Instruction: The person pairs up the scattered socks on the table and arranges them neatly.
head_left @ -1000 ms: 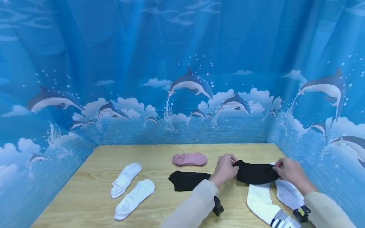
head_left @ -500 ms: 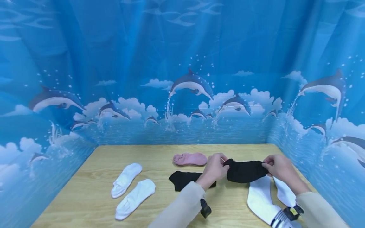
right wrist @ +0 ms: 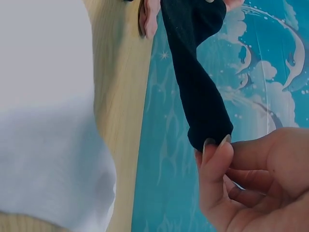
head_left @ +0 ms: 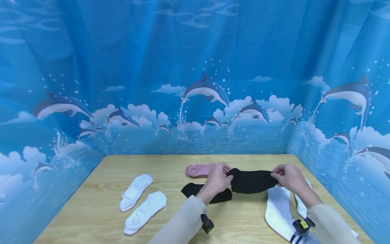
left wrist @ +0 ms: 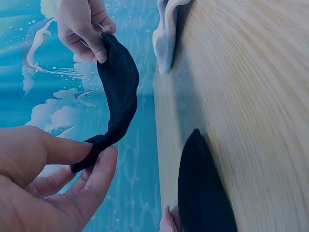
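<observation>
A black sock [head_left: 253,182] is stretched between both hands above the table. My left hand [head_left: 217,178] pinches its left end between thumb and fingers, seen close up in the left wrist view. At the other end my right hand [head_left: 289,178] pinches the fabric, and the right wrist view shows thumb and fingertip meeting on it. Below the left hand a second black sock [head_left: 191,190] lies flat, partly covered by the wrist. Behind that hand a pink sock [head_left: 198,170] is partly hidden. White socks with dark stripes [head_left: 278,210] lie under the right forearm.
Two white ankle socks [head_left: 135,192] lie side by side on the left of the wooden table [head_left: 100,203]. A blue curtain [head_left: 170,67] printed with dolphins closes off the back and both sides.
Both hands have moved left together, carrying the held black sock away from the striped white socks and toward the black sock on the table. The left hand now partly covers the pink sock.
</observation>
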`<state>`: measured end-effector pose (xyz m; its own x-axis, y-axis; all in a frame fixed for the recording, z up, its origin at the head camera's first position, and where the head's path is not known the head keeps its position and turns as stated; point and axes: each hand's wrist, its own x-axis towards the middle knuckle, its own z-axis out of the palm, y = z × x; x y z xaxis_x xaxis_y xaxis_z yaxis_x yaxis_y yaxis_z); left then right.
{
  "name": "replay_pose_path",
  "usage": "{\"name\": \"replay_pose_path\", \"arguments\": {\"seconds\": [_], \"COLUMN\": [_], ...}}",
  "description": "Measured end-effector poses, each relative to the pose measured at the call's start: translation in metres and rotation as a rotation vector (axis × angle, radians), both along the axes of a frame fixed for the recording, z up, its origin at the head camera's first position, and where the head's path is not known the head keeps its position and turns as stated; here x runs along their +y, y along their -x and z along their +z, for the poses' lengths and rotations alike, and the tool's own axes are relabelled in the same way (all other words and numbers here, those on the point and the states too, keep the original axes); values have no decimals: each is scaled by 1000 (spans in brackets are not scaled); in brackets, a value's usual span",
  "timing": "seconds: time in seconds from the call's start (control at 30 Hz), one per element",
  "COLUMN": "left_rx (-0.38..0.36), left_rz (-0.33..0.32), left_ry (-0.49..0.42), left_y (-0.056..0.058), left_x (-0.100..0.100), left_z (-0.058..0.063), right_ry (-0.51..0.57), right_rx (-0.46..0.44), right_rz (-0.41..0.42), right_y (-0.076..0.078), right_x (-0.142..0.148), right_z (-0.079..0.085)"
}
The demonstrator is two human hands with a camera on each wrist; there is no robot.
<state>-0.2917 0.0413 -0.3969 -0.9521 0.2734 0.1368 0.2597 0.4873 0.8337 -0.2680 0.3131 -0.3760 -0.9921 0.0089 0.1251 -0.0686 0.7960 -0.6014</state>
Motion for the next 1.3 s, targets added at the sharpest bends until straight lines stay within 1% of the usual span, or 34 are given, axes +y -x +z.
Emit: {"name": "replay_pose_path", "arguments": {"seconds": [0.2,0.27,0.4,0.53,0.67,0.77,0.93,1.0,1.07,1.17,1.3], "left_rx": [39,37,64,90,80,51,27,32,32,17,3], "left_rz": [14,17,19,22,26,31,65,85,92,82,53], "left_ry": [32,39,48,41,30,17,19,37,37,9,-52], "left_y": [-4,-6,-8,-9,-10,-11,-13,-13,-13,-14,-14], "left_x": [-12,-15,-22,-30,-37,-43,-49,-51,-54,-58,-64], "left_z": [3,4,4,2,0,0,3,3,4,4,4], "right_ry": [24,25,32,46,59,68,62,62,69,86,93], "right_rx": [20,16,18,29,22,12,17,18,15,12,14], "right_rz": [26,25,37,49,55,62,68,67,64,76,89], "right_y": [1,1,1,1,1,1,1,1,2,2,4], "right_x": [-10,-13,-20,-26,-31,-35,-42,-45,-49,-54,-60], "right_z": [-4,-4,-4,-7,-9,-10,-10,-10,-9,-9,-9]}}
